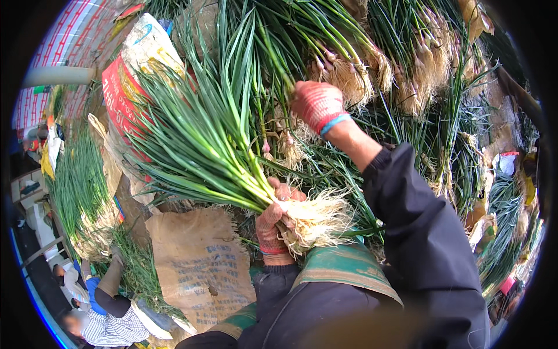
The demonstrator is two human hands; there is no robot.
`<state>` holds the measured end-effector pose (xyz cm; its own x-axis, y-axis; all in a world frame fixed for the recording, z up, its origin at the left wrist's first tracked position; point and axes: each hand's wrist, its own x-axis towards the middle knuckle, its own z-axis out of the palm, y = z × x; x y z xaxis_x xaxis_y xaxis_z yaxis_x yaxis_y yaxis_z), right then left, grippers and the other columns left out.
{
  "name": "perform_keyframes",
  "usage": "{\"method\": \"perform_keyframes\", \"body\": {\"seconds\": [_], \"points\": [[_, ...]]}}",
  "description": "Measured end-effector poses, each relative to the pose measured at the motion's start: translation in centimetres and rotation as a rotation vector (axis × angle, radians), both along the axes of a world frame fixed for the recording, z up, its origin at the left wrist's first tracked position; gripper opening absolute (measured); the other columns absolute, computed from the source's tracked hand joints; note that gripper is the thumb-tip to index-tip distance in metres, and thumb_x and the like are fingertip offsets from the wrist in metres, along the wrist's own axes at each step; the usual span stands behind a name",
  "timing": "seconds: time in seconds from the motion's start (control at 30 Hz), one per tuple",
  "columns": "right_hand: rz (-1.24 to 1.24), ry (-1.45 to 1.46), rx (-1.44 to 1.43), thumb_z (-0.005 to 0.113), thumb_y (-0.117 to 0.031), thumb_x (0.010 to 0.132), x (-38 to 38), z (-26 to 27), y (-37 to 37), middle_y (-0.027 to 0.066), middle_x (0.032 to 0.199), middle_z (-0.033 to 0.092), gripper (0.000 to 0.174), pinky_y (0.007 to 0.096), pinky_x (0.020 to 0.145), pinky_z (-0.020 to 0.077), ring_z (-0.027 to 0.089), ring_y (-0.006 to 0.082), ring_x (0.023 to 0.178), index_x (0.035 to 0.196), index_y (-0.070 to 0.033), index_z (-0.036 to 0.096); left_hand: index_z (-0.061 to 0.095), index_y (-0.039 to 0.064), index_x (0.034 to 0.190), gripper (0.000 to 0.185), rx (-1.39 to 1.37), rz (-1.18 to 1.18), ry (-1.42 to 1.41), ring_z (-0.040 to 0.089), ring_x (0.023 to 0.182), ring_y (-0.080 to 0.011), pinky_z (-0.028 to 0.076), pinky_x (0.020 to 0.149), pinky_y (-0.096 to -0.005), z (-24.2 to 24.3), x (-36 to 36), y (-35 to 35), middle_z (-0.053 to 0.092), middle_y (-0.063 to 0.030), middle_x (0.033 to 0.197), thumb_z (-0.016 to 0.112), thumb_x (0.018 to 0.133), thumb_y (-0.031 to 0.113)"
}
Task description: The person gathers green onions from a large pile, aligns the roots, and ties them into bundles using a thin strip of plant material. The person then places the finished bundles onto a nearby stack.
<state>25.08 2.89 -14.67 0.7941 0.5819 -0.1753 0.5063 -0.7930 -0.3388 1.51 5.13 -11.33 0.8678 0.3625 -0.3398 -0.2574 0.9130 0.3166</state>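
Observation:
My left hand [272, 222], in a worn red knit glove, grips a thick bunch of green garlic [244, 174] just above its roots. The long leaves fan out to the upper left, and the pale, tangled roots [318, 220] hang over my knee. Higher up, my right hand [320, 107], in a matching glove with a blue cuff, is closed around a green garlic stalk [279, 65]. The lower end of that stalk is hidden by the fist. Right beside this hand lie more plants with pinkish bulbs and bushy roots [344, 78].
A red and white printed sack [126, 91] lies behind the bunch. Brown sacking [200, 266] bearing writing is spread at my left. Other garlic heaps [83, 183] lie at the left and right [501, 222]. A person in a checked garment [113, 327] sits at lower left.

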Motion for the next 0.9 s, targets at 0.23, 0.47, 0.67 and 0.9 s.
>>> {"method": "perform_keyframes", "body": {"seconds": [0.23, 0.47, 0.67, 0.9], "points": [[0.235, 0.198, 0.102, 0.061, -0.033, 0.086, -5.9, 1.4, -0.7, 0.0118, 0.077, 0.068, 0.023, 0.0412, 0.062, 0.0554, 0.069, 0.0320, 0.070, 0.084, -0.011, 0.069, 0.057, 0.009, 0.111, 0.044, 0.065, 0.060, -0.078, 0.047, 0.073, -0.0171, 0.043, 0.070, -0.0334, -0.9, -0.3, 0.7, 0.051, 0.0002, 0.080, 0.072, 0.070, 0.005], [-0.024, 0.228, -0.030, 0.063, -0.035, 0.083, -0.5, 0.0, -0.1, 0.0150, 0.080, 0.069, 0.031, 0.0431, 0.060, 0.0544, 0.069, 0.0287, 0.070, 0.072, -0.008, 0.070, 0.052, 0.014, 0.117, 0.051, 0.068, -0.027, -0.013, 0.046, 0.079, -0.0143, 0.037, 0.083, -0.0336, -1.1, -0.8, 0.7, 0.053, 0.0046, 0.088, 0.075, 0.072, 0.011], [-0.049, 0.187, -0.025, 0.064, -0.048, 0.085, -1.4, 2.1, -2.0, 0.0161, 0.086, 0.070, 0.044, 0.0428, 0.074, 0.0534, 0.069, 0.0320, 0.083, 0.090, -0.005, 0.070, 0.051, 0.013, 0.120, 0.053, 0.090, -0.063, -0.011, 0.045, 0.077, -0.0155, 0.036, 0.081, -0.0356, -1.4, -0.7, 0.9, 0.054, 0.0027, 0.092, 0.074, 0.073, 0.011], [0.005, -0.055, -0.205, 0.066, -0.025, 0.081, 3.7, -1.1, -1.4, 0.0163, 0.086, 0.071, 0.022, 0.0429, 0.069, 0.0555, 0.071, 0.0288, 0.080, 0.088, -0.006, 0.074, 0.053, 0.006, 0.107, 0.041, 0.046, 0.013, 0.070, 0.052, 0.071, -0.0205, 0.050, 0.067, -0.0332, -1.0, -0.5, 0.6, 0.055, -0.0040, 0.085, 0.071, 0.070, 0.003]]}}
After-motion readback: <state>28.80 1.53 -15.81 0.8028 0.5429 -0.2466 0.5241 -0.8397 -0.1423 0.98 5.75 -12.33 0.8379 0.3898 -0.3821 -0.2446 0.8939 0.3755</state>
